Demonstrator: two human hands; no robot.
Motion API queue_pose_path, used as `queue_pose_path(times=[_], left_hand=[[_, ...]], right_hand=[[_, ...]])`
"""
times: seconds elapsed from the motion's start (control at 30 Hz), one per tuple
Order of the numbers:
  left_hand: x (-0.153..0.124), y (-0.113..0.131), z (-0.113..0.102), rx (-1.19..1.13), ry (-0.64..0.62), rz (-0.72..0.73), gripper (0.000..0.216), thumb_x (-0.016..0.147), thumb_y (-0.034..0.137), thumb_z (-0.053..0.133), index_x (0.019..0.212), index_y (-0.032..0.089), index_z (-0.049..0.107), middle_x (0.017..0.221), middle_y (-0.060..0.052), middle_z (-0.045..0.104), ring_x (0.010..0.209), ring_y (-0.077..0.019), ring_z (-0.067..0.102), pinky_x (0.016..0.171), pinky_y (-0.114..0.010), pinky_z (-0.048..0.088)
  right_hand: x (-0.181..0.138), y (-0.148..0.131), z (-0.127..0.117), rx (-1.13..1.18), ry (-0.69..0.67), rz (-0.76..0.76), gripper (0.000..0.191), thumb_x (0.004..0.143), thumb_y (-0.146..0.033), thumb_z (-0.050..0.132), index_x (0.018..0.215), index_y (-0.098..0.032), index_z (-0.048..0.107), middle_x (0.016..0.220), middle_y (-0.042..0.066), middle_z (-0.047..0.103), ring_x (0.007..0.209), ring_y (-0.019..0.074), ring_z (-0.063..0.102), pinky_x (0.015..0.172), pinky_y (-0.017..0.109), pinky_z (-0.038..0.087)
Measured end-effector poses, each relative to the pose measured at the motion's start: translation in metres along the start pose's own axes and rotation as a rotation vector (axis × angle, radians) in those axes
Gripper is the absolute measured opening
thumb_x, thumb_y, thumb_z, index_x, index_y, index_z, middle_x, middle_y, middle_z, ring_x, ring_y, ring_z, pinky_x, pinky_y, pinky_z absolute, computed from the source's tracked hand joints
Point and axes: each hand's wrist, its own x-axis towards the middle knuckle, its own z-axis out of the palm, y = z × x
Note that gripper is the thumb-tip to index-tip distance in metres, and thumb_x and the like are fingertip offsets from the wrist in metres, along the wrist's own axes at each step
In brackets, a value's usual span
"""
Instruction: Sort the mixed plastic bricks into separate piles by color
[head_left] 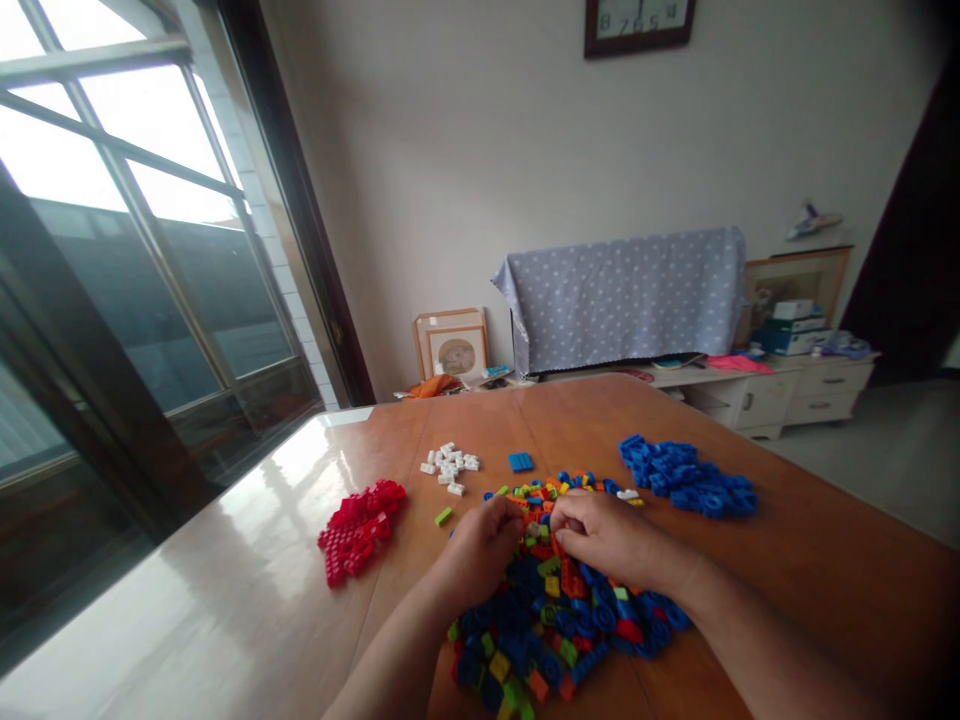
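Both hands rest on a mixed pile of coloured bricks (559, 625) on a wooden table (787, 560). My left hand (484, 550) lies on the pile's left side, fingers curled down and pinched at its far edge. My right hand (604, 535) is beside it, fingers bent and closed among orange and green bricks. What either hand pinches is hidden. Sorted heaps lie around: red bricks (360, 530) at the left, white bricks (450, 465) beyond, blue bricks (686, 475) at the right. A single green brick (444, 516) lies near my left hand.
A small flat blue piece (520, 461) lies past the pile. Behind the table stand a cloth-covered object (622, 295), a low white cabinet (780, 385) with boxes, and framed pictures (454, 345) on the floor. A large window (135, 250) fills the left side.
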Motion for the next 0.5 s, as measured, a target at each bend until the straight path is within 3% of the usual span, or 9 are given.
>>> queue_pose_path(times=[0.2,0.5], left_hand=[[-0.001,0.002,0.005,0.149,-0.021,0.057,0.014,0.082,0.020,0.054,0.090,0.021,0.066,0.087,-0.001,0.067,0.081,-0.0159,0.057,0.067,-0.024,0.039],[-0.001,0.005,0.004,0.190,-0.041,0.089,0.022,0.076,0.013,0.054,0.089,0.022,0.069,0.086,0.000,0.069,0.083,-0.0158,0.059,0.068,-0.023,0.040]], right_hand=[[0.000,0.001,0.001,-0.092,-0.032,0.053,0.009,0.079,-0.033,0.064,0.081,-0.025,0.069,0.083,0.000,0.069,0.077,0.0170,0.060,0.064,0.026,0.031],[-0.001,-0.002,0.008,-0.007,-0.031,-0.025,0.008,0.074,-0.019,0.061,0.079,-0.023,0.067,0.077,-0.002,0.064,0.069,0.0128,0.055,0.060,0.024,0.031]])
